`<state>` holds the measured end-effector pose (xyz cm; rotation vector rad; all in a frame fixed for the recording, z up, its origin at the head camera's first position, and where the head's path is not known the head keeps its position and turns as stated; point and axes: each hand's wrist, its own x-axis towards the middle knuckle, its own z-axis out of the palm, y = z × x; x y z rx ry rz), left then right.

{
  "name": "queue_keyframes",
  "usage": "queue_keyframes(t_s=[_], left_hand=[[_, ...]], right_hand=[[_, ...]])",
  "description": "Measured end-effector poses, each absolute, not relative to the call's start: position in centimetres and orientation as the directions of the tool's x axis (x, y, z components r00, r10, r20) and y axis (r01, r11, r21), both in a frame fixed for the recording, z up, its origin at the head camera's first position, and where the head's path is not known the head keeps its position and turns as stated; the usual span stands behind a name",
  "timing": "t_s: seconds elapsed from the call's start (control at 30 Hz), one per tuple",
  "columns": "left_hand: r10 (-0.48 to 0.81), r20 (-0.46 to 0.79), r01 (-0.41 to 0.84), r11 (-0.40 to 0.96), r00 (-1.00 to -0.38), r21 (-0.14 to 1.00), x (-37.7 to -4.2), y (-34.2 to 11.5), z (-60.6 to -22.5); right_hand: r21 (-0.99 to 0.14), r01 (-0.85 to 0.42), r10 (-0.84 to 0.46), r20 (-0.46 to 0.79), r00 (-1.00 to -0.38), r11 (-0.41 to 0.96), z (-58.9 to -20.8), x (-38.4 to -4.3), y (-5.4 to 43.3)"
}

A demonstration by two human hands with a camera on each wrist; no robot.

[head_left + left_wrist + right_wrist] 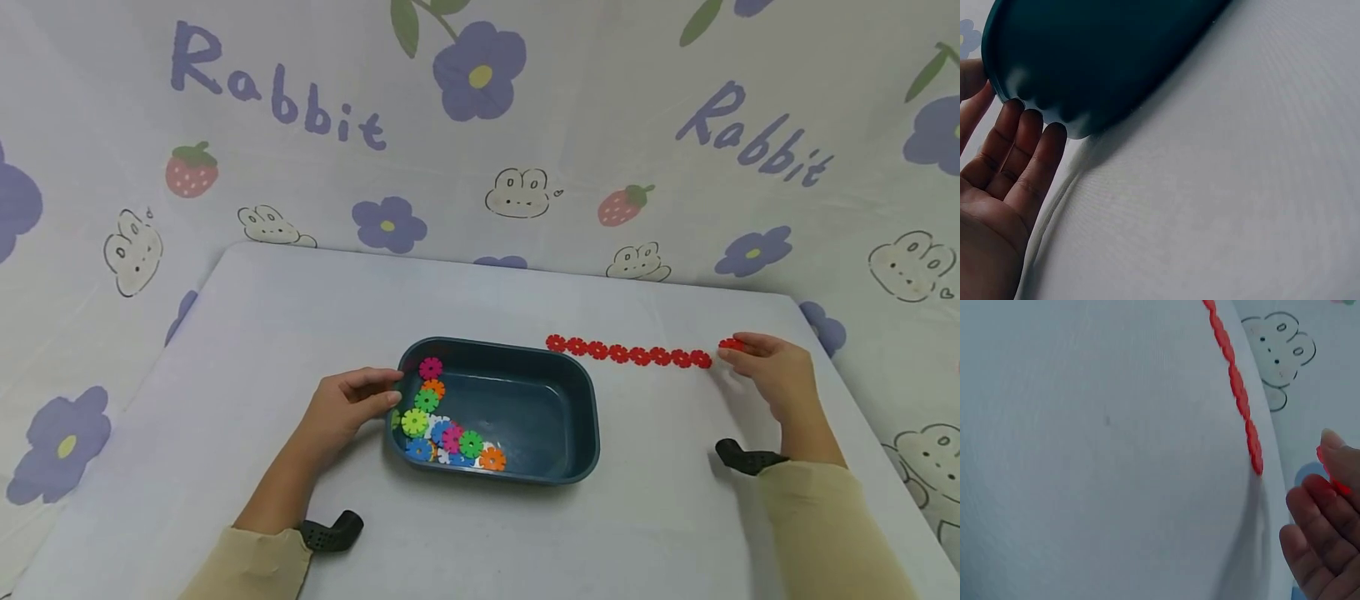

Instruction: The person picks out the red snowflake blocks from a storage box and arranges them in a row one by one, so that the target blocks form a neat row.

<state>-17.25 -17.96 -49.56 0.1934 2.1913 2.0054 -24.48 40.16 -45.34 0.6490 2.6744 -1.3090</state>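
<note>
At the right, my right hand (776,371) pinches a red snowflake-shaped plastic disc (730,344) between thumb and fingers. In the right wrist view part of this disc (1341,486) shows, partly hidden by the fingers. Just left of it, apart from it, lies a row of red snowflake discs (639,356) on the table. My left hand (347,408) holds the left rim of a dark teal basin (592,417), its fingertips against the outer wall (1104,69) in the left wrist view. Several multicoloured snowflake discs (470,443) lie along the basin's left and near sides.
A white cloth covers the table (300,308). Behind it hangs a patterned curtain (450,158) with rabbits, flowers and strawberries. Black devices (333,532) are worn at both wrists.
</note>
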Motion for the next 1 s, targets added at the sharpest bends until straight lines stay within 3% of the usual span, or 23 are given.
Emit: queue_keyframes(t_s=[0.27,0.6,1.0], left_hand=[[0.205,-0.026,-0.009,0.084,-0.978,0.996,-17.2,-17.9,-49.3],[0.205,-0.019,-0.002,0.086,-0.979,0.996,-17.2,-17.9,-49.4],[0.208,-0.020,-0.005,0.077,-0.978,0.997,-17.2,-17.9,-49.5]], right_hand=[[-0.629,0.440,0.326,-0.296,-0.898,0.641,-46.5,-24.8,41.4],[-0.500,0.344,0.250,-0.247,-0.936,0.794,-46.0,-24.8,40.4],[-0.464,0.300,0.206,-0.244,-0.948,0.833,-46.4,-24.9,40.4]])
